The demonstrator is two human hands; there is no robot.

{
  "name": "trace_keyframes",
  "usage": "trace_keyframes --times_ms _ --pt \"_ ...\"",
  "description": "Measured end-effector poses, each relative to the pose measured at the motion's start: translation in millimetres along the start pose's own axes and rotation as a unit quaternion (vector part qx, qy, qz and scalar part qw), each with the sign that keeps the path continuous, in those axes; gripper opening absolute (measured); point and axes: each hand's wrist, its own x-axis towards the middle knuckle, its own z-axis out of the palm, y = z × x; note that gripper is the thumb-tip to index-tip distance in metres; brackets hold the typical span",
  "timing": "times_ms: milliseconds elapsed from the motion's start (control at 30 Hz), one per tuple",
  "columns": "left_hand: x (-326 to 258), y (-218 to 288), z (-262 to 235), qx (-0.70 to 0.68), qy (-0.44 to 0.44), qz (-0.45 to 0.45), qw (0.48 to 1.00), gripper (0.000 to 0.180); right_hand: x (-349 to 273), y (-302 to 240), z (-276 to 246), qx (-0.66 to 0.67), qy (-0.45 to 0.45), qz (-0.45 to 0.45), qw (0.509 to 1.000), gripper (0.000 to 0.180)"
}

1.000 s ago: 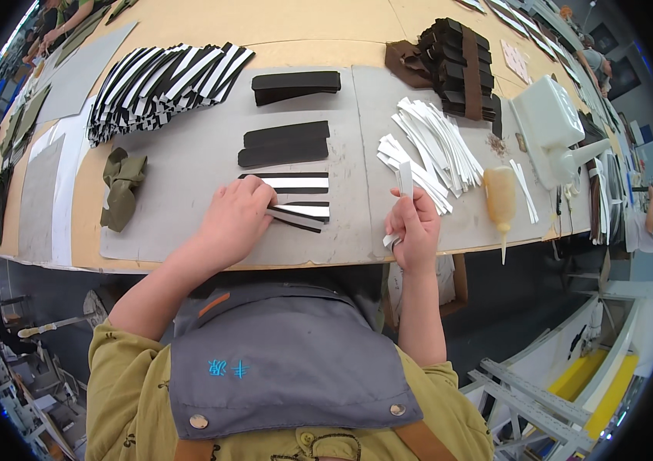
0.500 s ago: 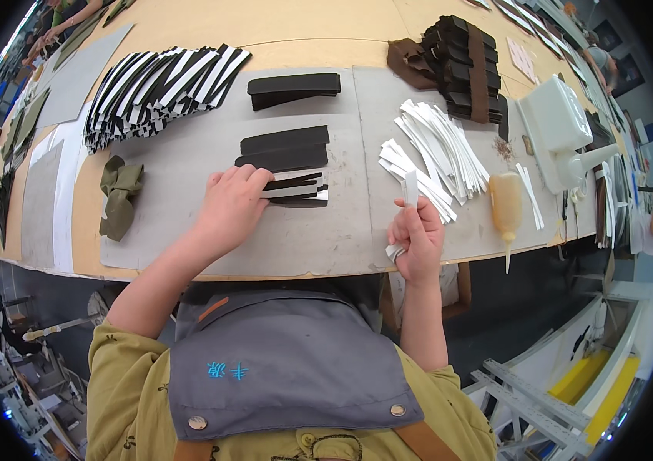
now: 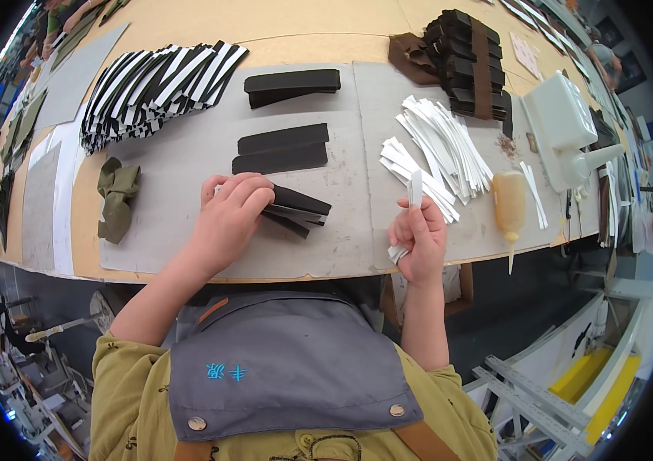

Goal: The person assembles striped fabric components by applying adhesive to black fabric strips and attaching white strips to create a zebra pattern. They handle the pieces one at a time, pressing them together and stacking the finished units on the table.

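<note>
The left hand (image 3: 228,211) is pressing down, fingers curled, on a small stack of black strips (image 3: 295,209) lying on the grey mat (image 3: 188,161) of the tabletop (image 3: 326,23); their long axis is running left to right, tilting down toward the right, near ends hidden under the fingers. The right hand (image 3: 418,240) is pinching a white strip (image 3: 415,187), standing upright; its lower part is hidden in the fist.

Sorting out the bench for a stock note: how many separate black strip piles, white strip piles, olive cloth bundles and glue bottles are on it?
Black strip piles: 4, counting the one under the left hand
White strip piles: 1
Olive cloth bundles: 1
Glue bottles: 1
Total: 7
The right hand holds one white strip apart.
</note>
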Motion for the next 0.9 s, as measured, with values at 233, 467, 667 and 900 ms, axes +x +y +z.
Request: trace_keyframes --times_ms 233,467,667,900 --pt "-11 -10 8 -0.006 0.037 0.024 0.999 0.045 2 -2 3 -0.003 0.015 0.010 1.000 0.026" --pt "-1 -14 -25 -0.194 -0.064 -0.072 0.976 0.036 -1 0 -2 0.007 0.027 0.007 1.000 0.020" --pt "31 -80 -46 -0.350 -0.040 -0.285 0.891 0.032 0 -1 -4 0.004 0.024 0.003 1.000 0.020" --pt "58 -203 -66 -0.003 0.173 -0.175 0.969 0.048 2 -3 0 0.003 0.025 0.009 1.000 0.022"
